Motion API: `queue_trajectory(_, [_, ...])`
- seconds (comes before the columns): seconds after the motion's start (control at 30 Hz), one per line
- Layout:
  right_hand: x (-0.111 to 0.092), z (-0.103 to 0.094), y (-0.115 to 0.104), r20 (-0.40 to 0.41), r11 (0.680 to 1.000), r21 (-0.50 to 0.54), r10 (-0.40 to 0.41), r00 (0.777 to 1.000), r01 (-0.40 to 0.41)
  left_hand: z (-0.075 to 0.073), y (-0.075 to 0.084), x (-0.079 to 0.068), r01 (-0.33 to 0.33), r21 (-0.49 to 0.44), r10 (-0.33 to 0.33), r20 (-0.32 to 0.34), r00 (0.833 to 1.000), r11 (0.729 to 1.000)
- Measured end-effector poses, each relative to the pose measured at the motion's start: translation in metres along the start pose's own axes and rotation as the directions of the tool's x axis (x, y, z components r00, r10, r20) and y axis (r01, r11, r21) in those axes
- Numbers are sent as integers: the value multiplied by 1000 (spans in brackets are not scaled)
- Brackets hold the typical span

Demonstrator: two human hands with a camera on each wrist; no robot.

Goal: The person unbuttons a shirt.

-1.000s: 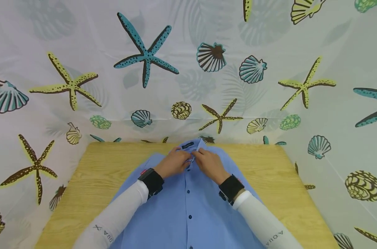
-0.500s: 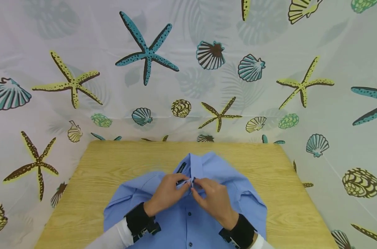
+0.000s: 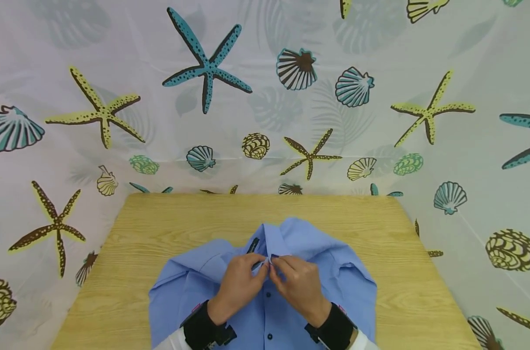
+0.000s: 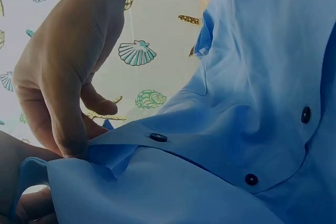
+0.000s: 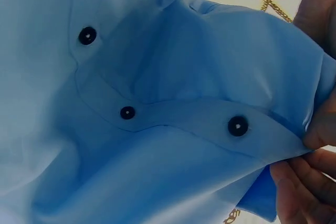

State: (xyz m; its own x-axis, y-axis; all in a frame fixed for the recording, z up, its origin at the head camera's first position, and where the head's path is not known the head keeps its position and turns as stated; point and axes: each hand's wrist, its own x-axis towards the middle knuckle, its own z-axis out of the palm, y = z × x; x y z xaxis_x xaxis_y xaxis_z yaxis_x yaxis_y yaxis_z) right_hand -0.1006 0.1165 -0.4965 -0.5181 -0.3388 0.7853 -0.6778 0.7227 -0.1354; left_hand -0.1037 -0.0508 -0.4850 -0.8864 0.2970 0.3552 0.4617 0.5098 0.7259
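Note:
A light blue button-up shirt (image 3: pixel 291 238) lies front up on the table, its collar (image 3: pixel 273 239) at the far end and a dark label (image 3: pixel 253 245) inside the neck. My left hand (image 3: pixel 240 282) pinches the front edge just below the collar with thumb and forefinger. Facing it, my right hand (image 3: pixel 301 286) pinches the same spot from the other side, the fingertips of both hands close together. What lies between them is mostly covered by the fingers. Down the placket run several dark buttons (image 5: pixel 238 126); the lifted cloth bends toward the hands in the right wrist view.
The wooden table (image 3: pixel 182 218) extends past the shirt on both sides and behind it. A white curtain (image 3: pixel 230 131) printed with starfish and shells hangs around the table's back and sides. Black bands (image 3: pixel 332 328) circle both wrists.
Both hands have drawn the collar end nearer to me, and the shoulders and sleeves have bunched outward. Over the last half second the hands stay at the collar, with only small finger shifts.

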Motion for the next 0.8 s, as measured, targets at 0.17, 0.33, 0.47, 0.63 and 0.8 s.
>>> queue_trajectory(0.17, [0,4,2,18,998,-58,-4,1000,5,-1,4,-2,40,-4,-40,25,999,999])
queue_trajectory(0.33, [1,7,5,-34,999,-28,-20,999,19,-7,4,1,54,-91,-50,53,997,994])
queue_trajectory(0.47, [4,6,9,-60,999,-3,-46,997,46,-9,5,4,34,-88,-29,59,998,996])
queue_trajectory(0.63, [7,5,11,-50,998,-23,-58,997,57,-3,7,5,-26,34,25,8,1000,999])
queue_trajectory(0.8, [8,4,13,-28,997,-35,-64,998,63,1,6,4,-53,110,55,-21,998,993])
